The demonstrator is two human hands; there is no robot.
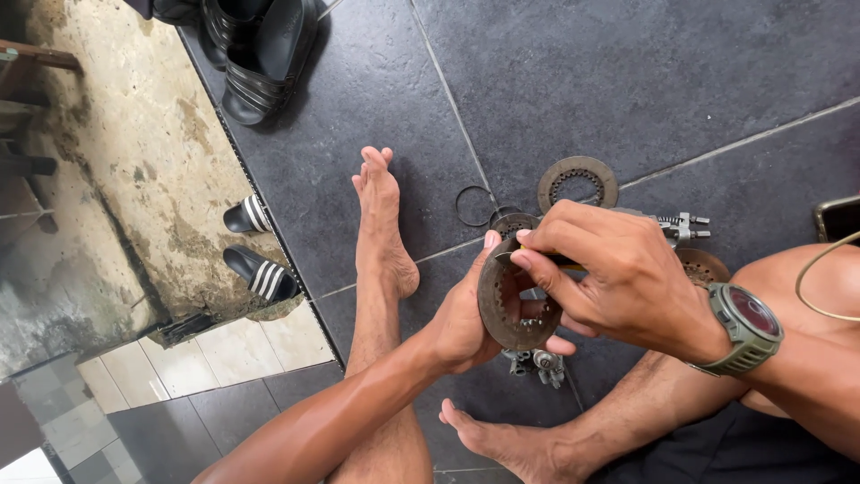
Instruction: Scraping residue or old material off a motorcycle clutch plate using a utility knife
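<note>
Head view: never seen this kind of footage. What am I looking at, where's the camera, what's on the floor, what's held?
No machine here: a person sits on a dark tiled floor, and one camera on their head looks down past bare legs and feet. The left hand holds a worn, toothed metal ring plate upright. The right hand, with a green wristwatch, pinches a thin dark tool against the plate's rim; the tool's kind is unclear. On the floor lie a second ring plate, a thin wire ring and small metal parts. Black sandals sit at the top left.
</note>
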